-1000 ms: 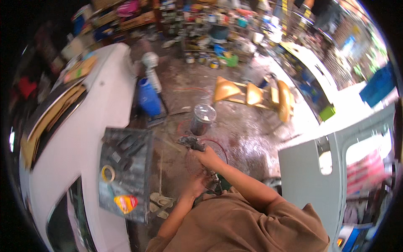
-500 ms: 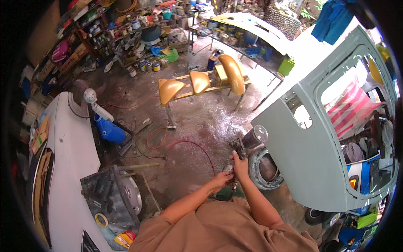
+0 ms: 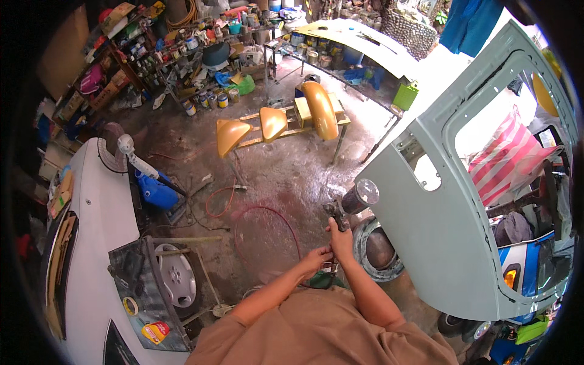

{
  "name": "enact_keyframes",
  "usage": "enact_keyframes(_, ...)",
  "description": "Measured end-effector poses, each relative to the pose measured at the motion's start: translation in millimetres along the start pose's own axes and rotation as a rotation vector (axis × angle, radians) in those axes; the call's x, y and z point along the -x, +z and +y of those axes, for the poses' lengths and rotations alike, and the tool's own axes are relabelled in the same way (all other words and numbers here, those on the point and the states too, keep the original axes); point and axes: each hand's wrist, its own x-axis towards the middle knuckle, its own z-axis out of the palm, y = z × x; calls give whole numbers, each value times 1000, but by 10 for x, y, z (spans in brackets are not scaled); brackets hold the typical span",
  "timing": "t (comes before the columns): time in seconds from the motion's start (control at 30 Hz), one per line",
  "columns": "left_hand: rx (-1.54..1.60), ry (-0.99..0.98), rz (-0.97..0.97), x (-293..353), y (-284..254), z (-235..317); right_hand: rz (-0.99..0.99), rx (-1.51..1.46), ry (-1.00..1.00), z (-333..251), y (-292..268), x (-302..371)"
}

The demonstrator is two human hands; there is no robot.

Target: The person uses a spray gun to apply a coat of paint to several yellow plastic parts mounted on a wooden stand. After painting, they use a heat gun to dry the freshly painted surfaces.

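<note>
The right hand (image 3: 342, 240) is wrapped around the grip of a spray gun (image 3: 335, 213), with its thumb up, near the gun's head. The left hand (image 3: 317, 258) is just beside it, lower and to the left, near the gun's lower end; its fingers are curled inward, but I cannot tell whether they pinch something there.

The gun is in front of the person, a little right of the middle. Its grip runs away from the body, so its head is the far end. The cup (image 3: 360, 196) is beyond the right hand and to the right, and it appears to be fixed on the gun. The cup's long axis is tilted, with the clear lid pointing up and right, toward the grey-green door (image 3: 426, 243). The lid is near the door's left edge; whether they touch, I cannot tell. Of the two hands, the right one is nearer to both the cup and the door.

Below the cup, a round ring (image 3: 362, 260) lies near the right forearm. A red hose (image 3: 263, 205) curves on the floor, left of the hands. Farther away, gold pieces (image 3: 274, 124) rest on a stand (image 3: 337, 151). On the left, a dark board (image 3: 128, 274) carries a tape roll (image 3: 130, 306) and a yellow-red packet (image 3: 155, 331).
</note>
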Motion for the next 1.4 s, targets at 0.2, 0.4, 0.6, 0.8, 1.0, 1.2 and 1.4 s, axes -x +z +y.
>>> enact_keyframes(0.2, -459, 202, 367, -266, 345, 86, -102, 139, -138, 100, -411, -314)
enact_keyframes(0.4, -1443, 998, 464, -167, 1093, 1099, -267, 169, -231, 139, -785, -416)
enact_keyframes(0.6, -1655, 667, 69, -300, 1201, 1514, -407, 192, -116, 84, -981, -368)
enact_keyframes(0.8, -1600, 579, -142, -629, 1118, 1616, -429, 352, -145, -13, -1133, -513)
enact_keyframes(1.0, -1562, 448, -208, -1021, 954, 1832, -499, 346, 5, -256, -1137, -768)
enact_keyframes(1.2, -1446, 500, -40, -1607, 607, 2170, -370, 484, 29, -547, -777, -1382)
enact_keyframes(1.4, -662, 545, 702, -2292, -89, 1230, -160, 351, 2, 263, -358, -2504)
